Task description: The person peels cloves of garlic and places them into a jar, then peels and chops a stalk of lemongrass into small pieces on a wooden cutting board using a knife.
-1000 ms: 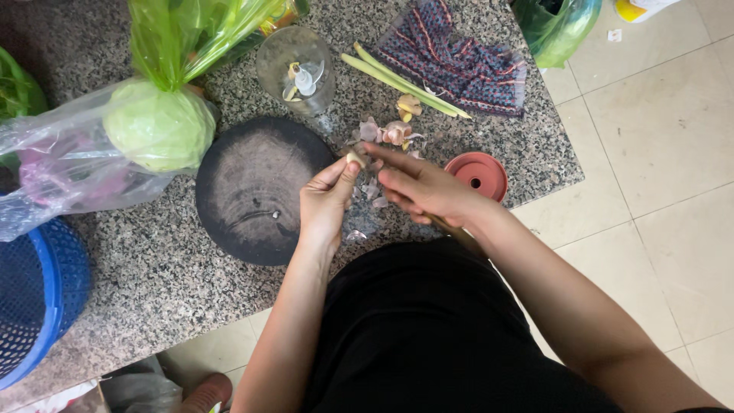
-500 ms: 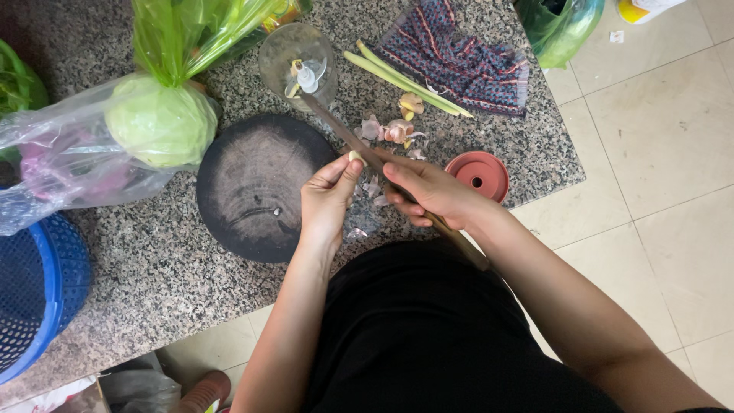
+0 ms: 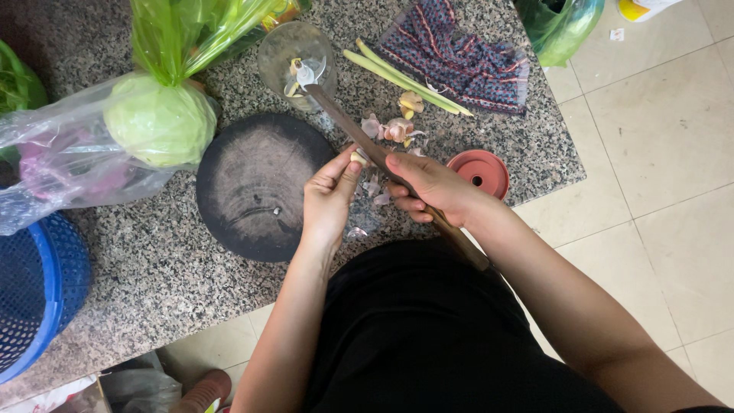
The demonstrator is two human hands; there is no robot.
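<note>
Left hand [image 3: 330, 191] fingertips pinch a small pale garlic clove [image 3: 358, 157], held up just above the counter's front-middle, over the right rim of the round dark cutting board [image 3: 256, 187]. Right hand [image 3: 432, 186] is wrapped tight around a long knife [image 3: 344, 122]; thumb lies along the blade, whose edge touches the clove.

Change since a second ago: the blade was barely visible then, tucked at the hands; now it runs out long toward the back edge, tip over the clear glass bowl [image 3: 294, 57]. The hands sit in the same spot with the same pinch. Judged: peeling or trimming is under way and the clove is not finished, since it is not set down.

Loose garlic skins and cloves [image 3: 394, 130] lie just behind the hands. A small red lid [image 3: 479, 172] sits near the right front corner. Lemongrass stalks [image 3: 397, 80] and a patterned cloth [image 3: 459, 61] lie at back right. A bagged cabbage [image 3: 159, 122] sits at left, with a green plastic bag [image 3: 183, 34] behind it. A blue basket [image 3: 38, 291] is off the left edge.
</note>
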